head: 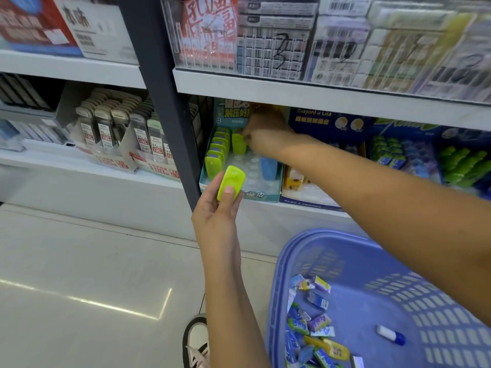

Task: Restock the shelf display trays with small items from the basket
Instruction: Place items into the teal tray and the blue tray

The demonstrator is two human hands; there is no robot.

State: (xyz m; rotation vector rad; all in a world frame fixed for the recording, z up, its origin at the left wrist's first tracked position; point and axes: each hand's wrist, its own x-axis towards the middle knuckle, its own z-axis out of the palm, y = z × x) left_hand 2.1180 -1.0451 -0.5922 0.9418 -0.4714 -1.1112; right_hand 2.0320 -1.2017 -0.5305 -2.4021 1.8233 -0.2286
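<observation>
Left hand grips a lime-green item between thumb and fingers, holding it tilted just in front of the teal display tray on the lower shelf. Right hand reaches across into the back of that tray, its fingertips pinched on the top of another green item standing upright in the second column. Beside it, along the tray's left wall, a row of green items stands one behind another, and a single blue item stands near the tray's front right. Between them the clear plastic insert shows bare moulded pockets.

Below and to the right, the blue plastic basket sits on the pale floor, with a scatter of small wrapped packets along its left side and a white-and-blue piece lying apart from them. Neighbouring trays on the shelf hold green and blue goods. A dark upright post divides the shelving, and a shoe shows at the bottom edge.
</observation>
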